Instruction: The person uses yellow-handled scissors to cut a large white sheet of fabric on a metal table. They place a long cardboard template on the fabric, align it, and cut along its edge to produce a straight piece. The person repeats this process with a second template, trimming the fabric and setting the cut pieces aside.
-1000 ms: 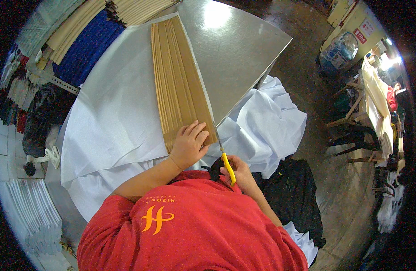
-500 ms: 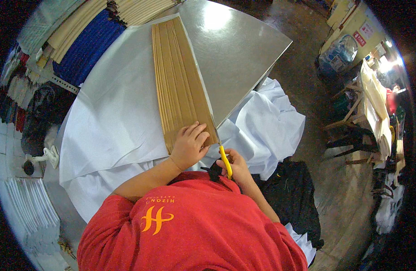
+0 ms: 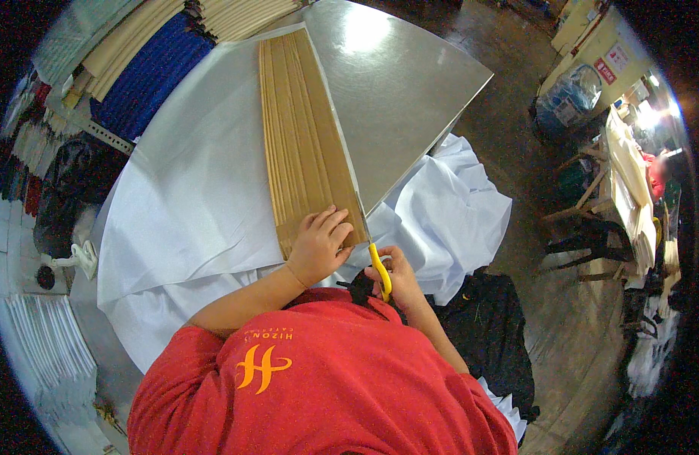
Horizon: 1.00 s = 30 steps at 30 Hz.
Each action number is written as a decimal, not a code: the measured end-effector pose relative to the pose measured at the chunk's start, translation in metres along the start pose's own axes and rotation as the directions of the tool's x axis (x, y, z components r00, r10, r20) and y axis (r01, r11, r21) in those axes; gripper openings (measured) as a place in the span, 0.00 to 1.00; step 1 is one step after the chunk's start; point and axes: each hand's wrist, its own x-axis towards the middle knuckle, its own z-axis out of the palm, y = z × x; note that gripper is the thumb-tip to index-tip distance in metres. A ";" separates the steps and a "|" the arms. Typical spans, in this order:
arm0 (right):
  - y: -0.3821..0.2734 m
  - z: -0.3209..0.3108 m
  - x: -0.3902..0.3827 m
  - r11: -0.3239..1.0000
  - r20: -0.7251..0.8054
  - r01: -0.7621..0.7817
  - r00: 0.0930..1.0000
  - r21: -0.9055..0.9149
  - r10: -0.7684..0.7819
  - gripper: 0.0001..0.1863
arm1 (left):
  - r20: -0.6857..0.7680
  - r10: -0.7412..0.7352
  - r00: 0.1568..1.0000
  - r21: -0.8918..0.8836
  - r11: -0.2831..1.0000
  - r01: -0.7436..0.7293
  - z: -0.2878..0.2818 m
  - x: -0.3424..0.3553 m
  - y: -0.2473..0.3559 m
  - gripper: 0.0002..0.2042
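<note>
A long tan cardboard strip [image 3: 300, 129], creased lengthwise, lies on white cloth [image 3: 190, 167] spread over a metal table [image 3: 398, 83]. My left hand [image 3: 319, 241] rests on the strip's near end, palm down with fingers stretched out. Just right of it, my right hand [image 3: 397, 274] grips yellow-handled scissors [image 3: 379, 267]. Their blades point away from me, at the strip's right edge by its near corner, where a narrow border of white cloth runs alongside. How far the blades are apart is too small to tell.
Bunched white cloth [image 3: 459, 212] hangs off the table's right side, above black fabric [image 3: 486, 334]. Folded blue cloths [image 3: 148, 80] and cream cloths [image 3: 141, 42] are stacked at the far left. Across the aisle stands a cloth-covered table [image 3: 630, 189], with a person in red beyond.
Both hands, the scissors and the cardboard strip keep nearly the same places. The whole view has shifted very slightly.
</note>
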 end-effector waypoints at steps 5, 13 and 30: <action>-0.004 0.005 0.006 1.000 -0.021 0.015 1.000 -0.006 -0.015 0.27 | 0.009 0.004 1.000 0.003 1.000 -0.004 0.000 -0.001 -0.001 0.19; -0.011 0.007 0.009 1.000 -0.032 0.008 0.999 -0.010 -0.009 0.26 | 0.009 0.009 1.000 -0.006 1.000 -0.009 0.000 -0.001 -0.003 0.18; -0.020 0.003 0.017 1.000 0.030 -0.011 0.999 0.028 0.011 0.20 | -0.006 0.010 1.000 -0.038 0.999 -0.010 0.002 -0.003 -0.004 0.17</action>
